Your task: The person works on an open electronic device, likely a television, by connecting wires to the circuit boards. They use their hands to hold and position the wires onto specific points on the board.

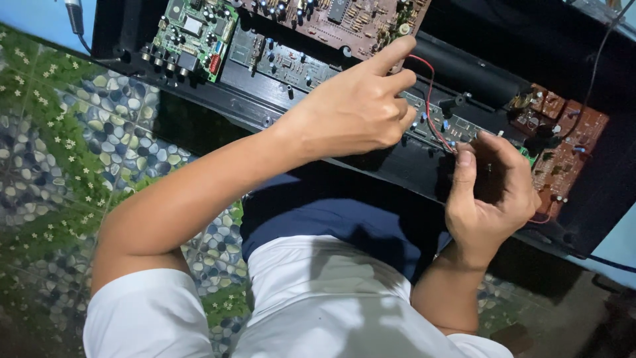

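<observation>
Head view: left hand [354,109] is reaching over the long dark circuit board [291,66], index finger extended and touching the brown board [344,23] above it, other fingers curled, holding nothing. Right hand [490,195] is hovering at the dark board's right end beside the red wire [430,99], fingers half-curled; its grasp is hard to make out. Green board [192,36] is lying left.

Two hands [354,109] [487,199], one green circuit board [189,36], one red wire [430,99].

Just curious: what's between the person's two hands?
In the head view, red wires run over a dark circuit strip between left hand and right hand.
</observation>
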